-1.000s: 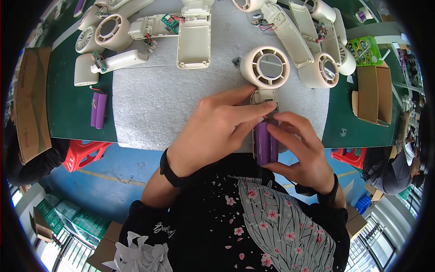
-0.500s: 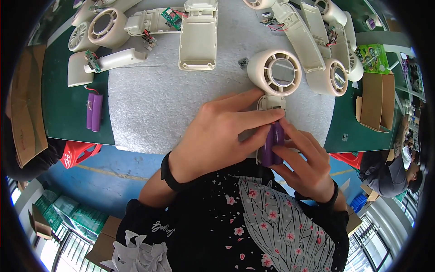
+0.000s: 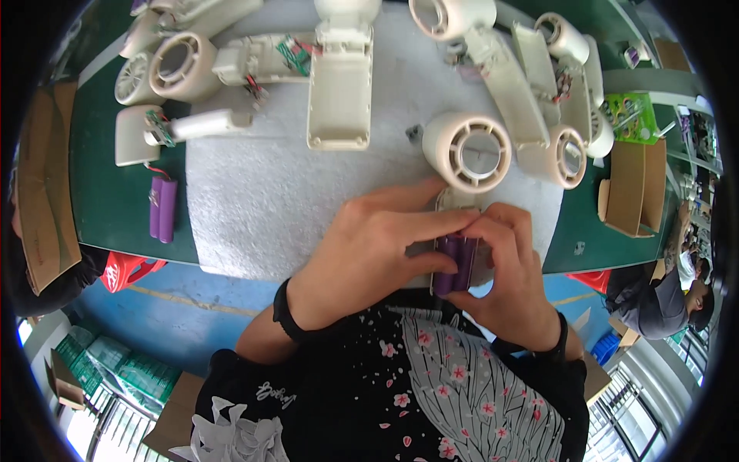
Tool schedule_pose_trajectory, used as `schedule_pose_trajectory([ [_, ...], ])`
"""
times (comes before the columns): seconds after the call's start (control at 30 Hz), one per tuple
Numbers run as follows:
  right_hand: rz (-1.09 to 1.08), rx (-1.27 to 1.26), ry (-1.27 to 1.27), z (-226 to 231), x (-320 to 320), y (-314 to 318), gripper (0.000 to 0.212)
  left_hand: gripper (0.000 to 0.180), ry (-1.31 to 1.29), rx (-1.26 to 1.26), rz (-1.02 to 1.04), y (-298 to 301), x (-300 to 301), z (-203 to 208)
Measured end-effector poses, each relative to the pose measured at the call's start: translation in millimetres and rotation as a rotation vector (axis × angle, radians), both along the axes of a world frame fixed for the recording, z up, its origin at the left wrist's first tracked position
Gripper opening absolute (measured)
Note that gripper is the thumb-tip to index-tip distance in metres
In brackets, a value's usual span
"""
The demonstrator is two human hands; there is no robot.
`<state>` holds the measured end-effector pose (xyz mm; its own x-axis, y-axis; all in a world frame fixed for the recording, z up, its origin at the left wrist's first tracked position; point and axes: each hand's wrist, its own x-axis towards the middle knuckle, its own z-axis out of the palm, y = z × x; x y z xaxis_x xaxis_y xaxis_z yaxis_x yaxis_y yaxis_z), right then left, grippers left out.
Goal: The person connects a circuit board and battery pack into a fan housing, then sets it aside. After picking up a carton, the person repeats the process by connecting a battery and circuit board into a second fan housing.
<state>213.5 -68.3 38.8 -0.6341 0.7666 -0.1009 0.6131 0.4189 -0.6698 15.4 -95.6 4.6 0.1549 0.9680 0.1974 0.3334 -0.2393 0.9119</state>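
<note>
Cream handheld fan [image 3: 467,152] lies with its round head away from the person and its handle between both hands. Beneath the fan and reaching out to either side is a green table [image 3: 108,192]; a pale grey mat [image 3: 262,200] lies on it, under the fan's head. Well to the right of the fan stands an open cardboard box [image 3: 625,181]. Left of the fan's handle, the left hand [image 3: 369,239] is parted in a pinch — index finger stretched across the handle's upper part, thumb against a purple battery pair [image 3: 465,256]. Right of the handle, the right hand [image 3: 512,269] is curled narrow, holding the pair and handle, its thumb at their lower end. An open cream casing [image 3: 339,96] lies left of the fan. The battery pair runs lengthwise along the fan's handle — how deeply seated, I cannot tell. Well left of the fan rests a second purple pair [image 3: 162,209].
</note>
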Motion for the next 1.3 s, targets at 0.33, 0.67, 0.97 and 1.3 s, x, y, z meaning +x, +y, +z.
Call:
schedule_pose_trajectory([
  [0.33,-0.029,0.174,0.177,-11.8,-13.1,2.4,0.032,0.051,-0.041,0.032,-0.01,-4.6,3.8,-9.1],
  [0.67,-0.014,0.142,0.104,-2.9,-2.2,-7.1,0.021,0.05,-0.003,0.067,-0.006,-6.6,0.2,-16.4],
  [0.97,-0.179,-0.044,-0.012,-7.9,-12.3,-41.7,0.066,0.058,0.038,0.105,0.0,-17.5,6.6,-20.1],
  [1.3,-0.321,-0.541,0.507,75.4,3.4,35.1,0.074,0.056,-0.202,0.362,0.17,-15.9,9.3,-11.4],
])
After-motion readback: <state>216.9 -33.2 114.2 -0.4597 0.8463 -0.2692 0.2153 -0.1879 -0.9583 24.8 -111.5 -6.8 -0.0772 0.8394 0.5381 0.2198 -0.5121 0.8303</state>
